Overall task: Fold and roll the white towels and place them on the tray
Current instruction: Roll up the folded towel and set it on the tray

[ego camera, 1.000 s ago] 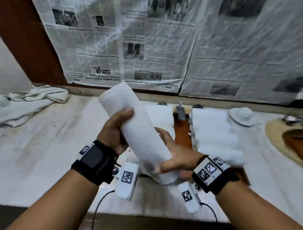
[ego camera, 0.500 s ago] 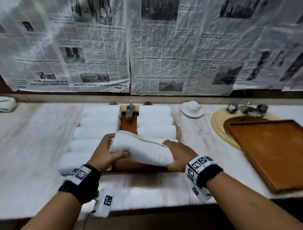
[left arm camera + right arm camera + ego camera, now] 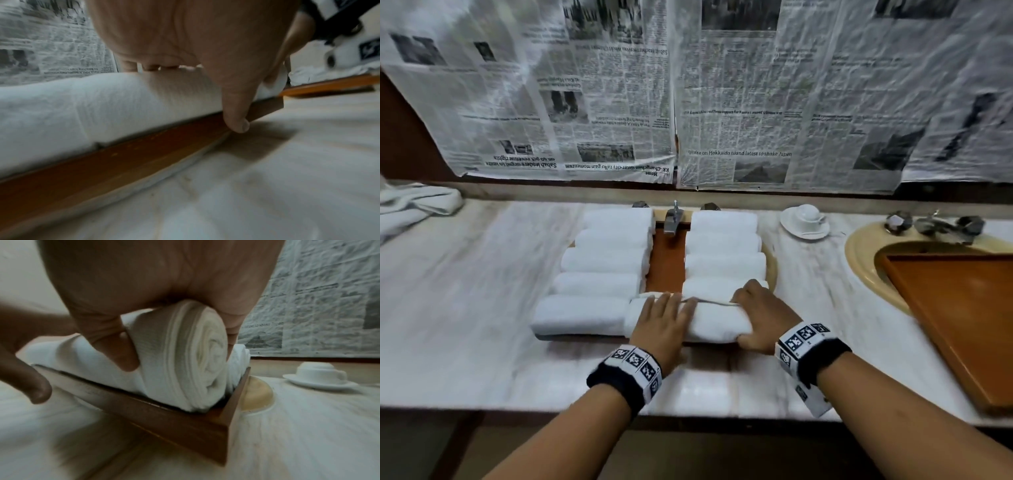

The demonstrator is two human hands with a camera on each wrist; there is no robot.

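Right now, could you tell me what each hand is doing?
Left hand: open, fingers straight, pressing on the rolled towel.
Right hand: closed round the rolled towel's end, gripping it.

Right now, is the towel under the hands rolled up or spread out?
Rolled up. The towel shows a spiral end, lies in the tray, gripped by the right hand.

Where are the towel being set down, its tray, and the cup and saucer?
rolled towel (image 3: 185, 356), right wrist view, spiral end.
tray (image 3: 174, 423), right wrist view, near wall.
cup and saucer (image 3: 804, 221), head view, cup body.
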